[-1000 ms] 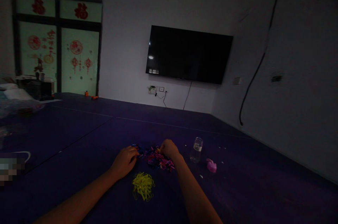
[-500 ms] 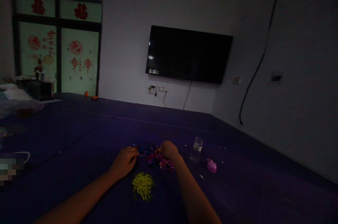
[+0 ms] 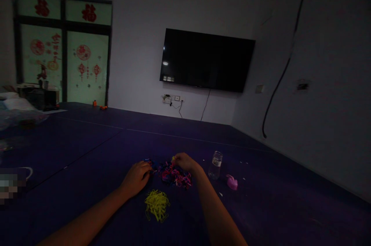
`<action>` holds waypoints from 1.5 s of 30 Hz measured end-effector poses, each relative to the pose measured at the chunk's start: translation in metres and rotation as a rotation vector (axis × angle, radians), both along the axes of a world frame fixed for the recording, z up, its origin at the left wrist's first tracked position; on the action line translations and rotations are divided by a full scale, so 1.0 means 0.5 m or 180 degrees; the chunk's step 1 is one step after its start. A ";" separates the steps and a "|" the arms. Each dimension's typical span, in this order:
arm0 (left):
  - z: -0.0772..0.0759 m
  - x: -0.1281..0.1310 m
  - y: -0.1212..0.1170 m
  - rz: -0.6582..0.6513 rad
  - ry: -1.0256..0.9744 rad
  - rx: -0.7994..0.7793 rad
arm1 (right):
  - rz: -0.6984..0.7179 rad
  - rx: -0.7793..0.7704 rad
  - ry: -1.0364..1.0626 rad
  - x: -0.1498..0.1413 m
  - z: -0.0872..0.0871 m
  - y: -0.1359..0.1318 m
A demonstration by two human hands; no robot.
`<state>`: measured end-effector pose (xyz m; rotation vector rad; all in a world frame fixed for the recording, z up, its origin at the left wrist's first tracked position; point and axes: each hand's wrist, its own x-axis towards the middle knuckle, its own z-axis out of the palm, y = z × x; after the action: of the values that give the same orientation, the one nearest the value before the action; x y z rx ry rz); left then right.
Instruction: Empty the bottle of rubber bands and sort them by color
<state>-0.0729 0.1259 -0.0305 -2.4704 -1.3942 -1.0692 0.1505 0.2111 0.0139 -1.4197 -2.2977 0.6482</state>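
Observation:
A mixed pile of pink, blue and dark rubber bands (image 3: 178,178) lies in front of me on the dark purple tabletop. At its far side, my right hand (image 3: 185,162) pinches a yellow rubber band (image 3: 173,158) between its fingertips. On the pile's left edge rests my left hand (image 3: 137,176), palm down with the thumb apart from the fingers, touching a few blue bands (image 3: 150,162). Nearer to me, between my forearms, sits a separate heap of yellow rubber bands (image 3: 157,204).
A clear glass jar (image 3: 215,165) stands right of my right hand, beside a small pink object (image 3: 232,182). White scraps (image 3: 220,194) are scattered around them. Plastic bags (image 3: 23,117) lie at the far left. A television (image 3: 207,60) hangs on the wall.
My right hand has shifted slightly to the left and away from me. A yellow rubber band now shows more clearly at its fingertips. My left hand stays almost still.

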 end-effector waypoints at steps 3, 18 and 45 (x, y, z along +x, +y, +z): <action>-0.008 -0.002 0.006 0.0021 -0.0065 0.0083 | 0.0274 -0.0275 0.0215 -0.014 0.005 -0.010; -0.010 0.003 0.010 -0.0212 -0.0087 0.0124 | 0.0852 -0.1208 0.0807 -0.099 -0.002 -0.046; -0.007 0.001 0.009 0.0030 -0.0175 0.0181 | 0.0683 -0.0559 0.0973 -0.117 -0.002 -0.043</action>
<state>-0.0724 0.1301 -0.0339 -2.4101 -1.3688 -1.1665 0.0921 0.1895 0.0131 -1.0615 -2.2049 1.0746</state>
